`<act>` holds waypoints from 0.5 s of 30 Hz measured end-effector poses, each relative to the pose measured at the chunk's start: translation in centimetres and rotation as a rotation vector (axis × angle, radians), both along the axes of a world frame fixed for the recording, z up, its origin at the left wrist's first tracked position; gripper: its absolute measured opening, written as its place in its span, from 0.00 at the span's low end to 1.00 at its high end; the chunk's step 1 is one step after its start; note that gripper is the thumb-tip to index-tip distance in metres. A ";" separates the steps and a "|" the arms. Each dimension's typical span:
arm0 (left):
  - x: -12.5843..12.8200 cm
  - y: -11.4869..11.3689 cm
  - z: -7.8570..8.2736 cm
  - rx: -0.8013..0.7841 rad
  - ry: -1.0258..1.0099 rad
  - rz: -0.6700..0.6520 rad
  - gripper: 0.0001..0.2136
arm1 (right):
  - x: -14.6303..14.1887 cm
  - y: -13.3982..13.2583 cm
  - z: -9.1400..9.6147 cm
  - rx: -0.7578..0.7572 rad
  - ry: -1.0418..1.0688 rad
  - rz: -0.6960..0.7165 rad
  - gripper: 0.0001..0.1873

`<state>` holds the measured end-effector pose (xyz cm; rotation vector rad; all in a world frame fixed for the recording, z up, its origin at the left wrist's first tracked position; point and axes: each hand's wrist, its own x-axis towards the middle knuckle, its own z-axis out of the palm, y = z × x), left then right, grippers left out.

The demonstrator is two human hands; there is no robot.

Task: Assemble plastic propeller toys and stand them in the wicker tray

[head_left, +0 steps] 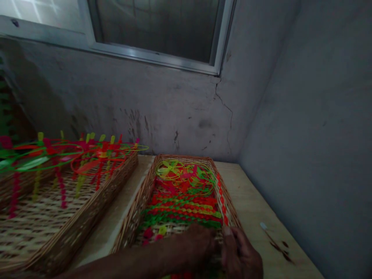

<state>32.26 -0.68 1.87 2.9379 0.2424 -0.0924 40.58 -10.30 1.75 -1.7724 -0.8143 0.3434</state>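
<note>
Head | right hand [243,252] grips slim, red, twisted stick [222,198] | left hand [200,242]: grip unclear

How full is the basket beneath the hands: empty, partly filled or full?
Partly filled: the basket has rings at its far end, twisted sticks across its middle, and some bare weave.

Wooden tabletop [250,197]: 2 wicker baskets [135,211], small brown scraps [286,255].

The wall [171,100] is cracked below the window [157,29]
</note>
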 end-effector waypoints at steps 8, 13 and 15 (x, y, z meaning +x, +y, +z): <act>-0.5 1.1 -1.3 0.046 -0.047 -0.046 0.08 | 0.1 0.3 -0.7 0.098 -0.063 -0.021 0.22; -2.9 3.1 0.7 -0.757 -0.323 0.296 0.04 | 0.2 0.4 -0.4 0.117 -0.018 0.036 0.21; -3.9 3.6 1.4 -1.140 -0.440 0.421 0.08 | 0.1 0.3 -0.2 0.138 0.013 0.069 0.21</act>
